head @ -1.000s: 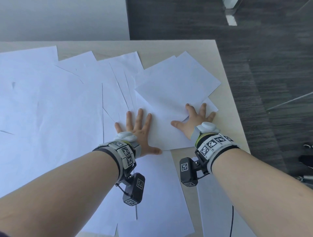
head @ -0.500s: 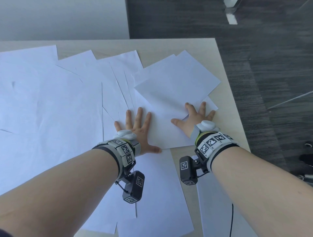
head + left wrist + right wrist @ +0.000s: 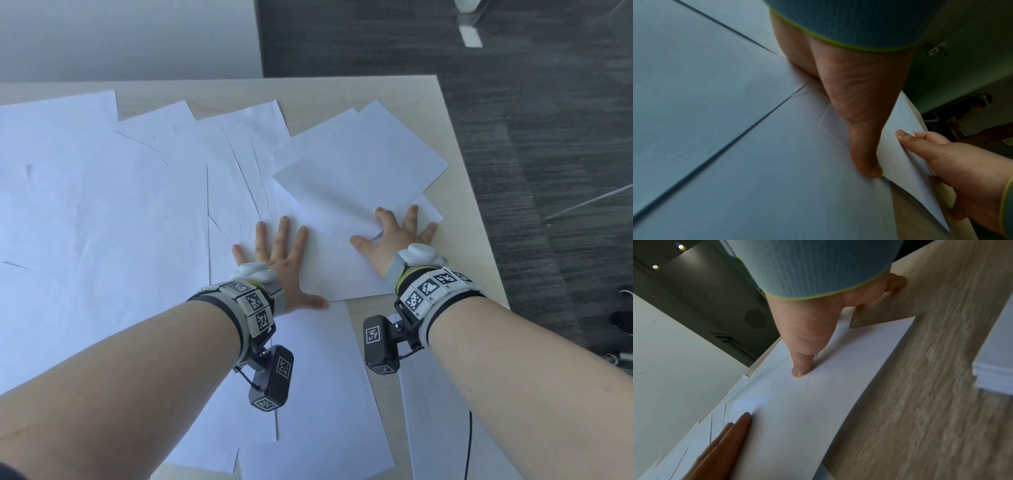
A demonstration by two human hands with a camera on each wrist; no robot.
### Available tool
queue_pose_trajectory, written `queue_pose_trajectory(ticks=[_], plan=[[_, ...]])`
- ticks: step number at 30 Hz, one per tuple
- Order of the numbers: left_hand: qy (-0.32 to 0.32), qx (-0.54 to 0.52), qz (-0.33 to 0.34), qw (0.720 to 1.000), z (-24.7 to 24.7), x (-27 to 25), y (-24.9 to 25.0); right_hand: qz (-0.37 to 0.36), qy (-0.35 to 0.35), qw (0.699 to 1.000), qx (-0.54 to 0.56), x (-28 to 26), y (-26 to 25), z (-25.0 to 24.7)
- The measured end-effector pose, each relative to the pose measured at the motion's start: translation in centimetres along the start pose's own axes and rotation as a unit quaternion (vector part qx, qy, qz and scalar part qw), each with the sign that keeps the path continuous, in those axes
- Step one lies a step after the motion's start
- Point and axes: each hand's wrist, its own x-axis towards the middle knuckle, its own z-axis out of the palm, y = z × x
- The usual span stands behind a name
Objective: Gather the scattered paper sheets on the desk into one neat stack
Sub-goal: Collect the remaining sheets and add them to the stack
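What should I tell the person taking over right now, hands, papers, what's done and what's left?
Left hand: flat, fingers spread, pressing on the overlapping paper sheets, its thumb at the near edge of the top sheet.
Right hand: thumb on that sheet, fingers slipped under its right edge, which bows up; it holds the sheet.
Papers: still fanned across the desk, more lying near the front edge.
Done: no stack yet.
Left: draw the sheets together, square the edges, pile them up.
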Motion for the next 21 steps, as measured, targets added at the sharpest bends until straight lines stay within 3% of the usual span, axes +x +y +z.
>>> queue_pose_trajectory(ticks=[9, 14, 18, 21], plan=[[0.003, 0.004, 0.001, 1.000, 0.9, -0.2, -1.8, -0.005, 0.000, 1.000, 0.011, -0.7, -1.1, 1.4], [0.003, 0.007, -0.005, 1.000, 1.3, -0.3, -2.7, -0.077, 0.075, 0.994, -0.020, -1.1, -1.8, 2.9], [0.008, 0.010, -0.003, 1.000, 1.4, -0.2, -3.4, -0.144, 0.041, 0.988, -0.038, -0.8, -2.8, 3.3], [0.013, 0.012, -0.004, 1.000, 1.7, -0.5, -4.2, -0.150, 0.042, 0.987, -0.037, -0.6, -3.4, 3.8]])
